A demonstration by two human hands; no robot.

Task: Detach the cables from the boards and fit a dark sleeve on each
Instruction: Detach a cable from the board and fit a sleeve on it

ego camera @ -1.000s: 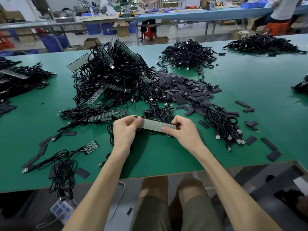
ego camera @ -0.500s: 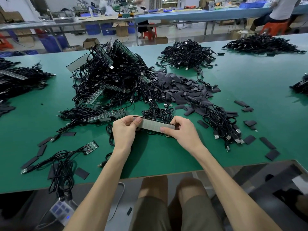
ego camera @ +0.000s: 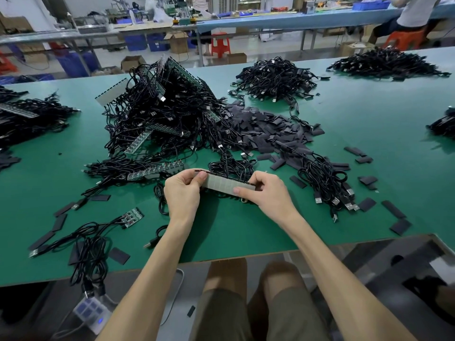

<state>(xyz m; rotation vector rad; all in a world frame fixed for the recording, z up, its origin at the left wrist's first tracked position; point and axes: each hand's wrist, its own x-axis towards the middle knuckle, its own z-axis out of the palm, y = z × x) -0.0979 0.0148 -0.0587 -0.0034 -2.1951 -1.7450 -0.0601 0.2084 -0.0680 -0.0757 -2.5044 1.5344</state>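
Both hands hold one long pale board (ego camera: pixel 225 185) just above the green table (ego camera: pixel 369 134), close to its near edge. The left hand (ego camera: pixel 182 190) grips the board's left end, thumb on the face turned toward the person and fingers curled behind. The right hand (ego camera: pixel 266 195) pinches the right end the same way, thumb flat on the near face. A row of black cables (ego camera: pixel 231 167) runs off the board's far edge and loops onto the table behind it (whether each one is plugged in cannot be told). Beyond lies a big tangled pile (ego camera: pixel 167 114) of more boards and cables, and to its right a heap of dark flat sleeves (ego camera: pixel 266 129), some of them scattered loose across the table. A bundle of loose cables (ego camera: pixel 327 178) lies just right of the right hand
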